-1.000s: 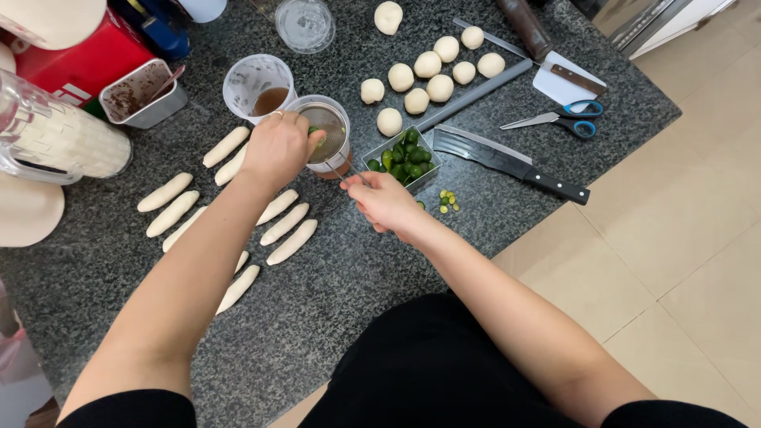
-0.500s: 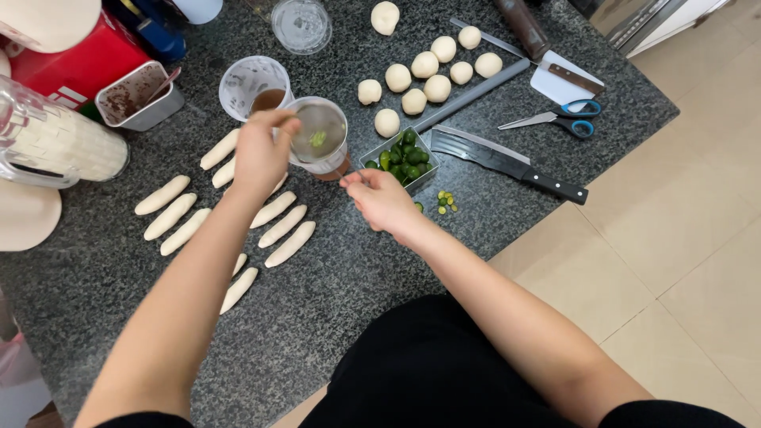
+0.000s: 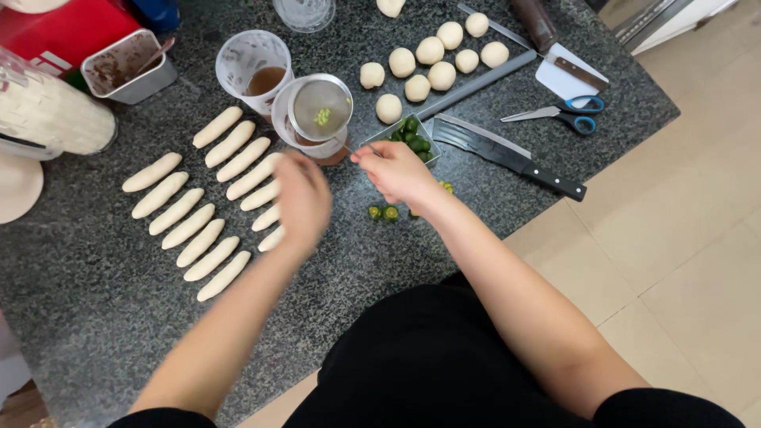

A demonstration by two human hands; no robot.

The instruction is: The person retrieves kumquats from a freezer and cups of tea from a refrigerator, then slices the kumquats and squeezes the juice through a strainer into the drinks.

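Closest to you, your left hand is a blur over the near ends of the dough sticks. A second ago it was up gripping the plastic cup; now it has dropped back toward you and let go. It's too smeared to tell how the fingers are set, but nothing shows in it. Your right hand has barely shifted. It's pinched narrow on the thin wire handle of the small strainer, which now sits across the rim of that cup with a bit of green pulp in the mesh. Earlier you couldn't see the strainer on top like that.

Just under your right wrist, a couple of cut green lime halves lie on the counter. Right beyond your knuckles is the little tray of whole limes, and beside it the big knife lies at a slant.

Farther out there's a second cup with brown liquid, the round dough balls in a loose cluster, scissors with blue handles, and a metal tin by a red box.

The counter is dark speckled stone, and pale floor tiles run along your right.
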